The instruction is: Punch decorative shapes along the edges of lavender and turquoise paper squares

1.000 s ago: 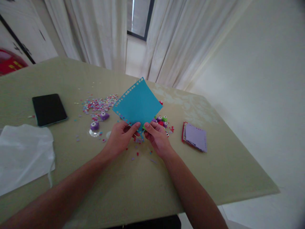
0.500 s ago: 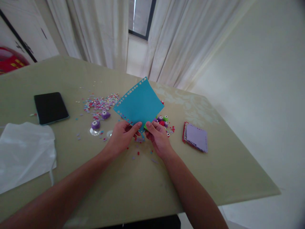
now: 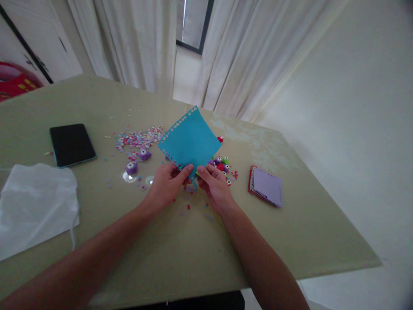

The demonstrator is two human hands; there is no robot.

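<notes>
A square blue paper sheet [image 3: 191, 141] with punched holes along two edges stands tilted above the table. My left hand [image 3: 167, 183] pinches its near corner with thumb on top. My right hand [image 3: 214, 185] pinches the same corner from the right, and a bit of green, perhaps a small punch, shows under its fingers; I cannot make it out. Small punched scraps lie on the table under both hands.
Two purple craft punches [image 3: 131, 167] and a heap of confetti [image 3: 138, 140] lie left of the sheet. More small punches [image 3: 222, 163] sit behind my right hand. A paper stack [image 3: 267, 186] lies right, a black tablet [image 3: 72, 144] and white plastic bag [image 3: 35, 202] left, on the beige table [image 3: 180, 249].
The hands and blue sheet keep the same grip; only the camera view has shifted slightly.
</notes>
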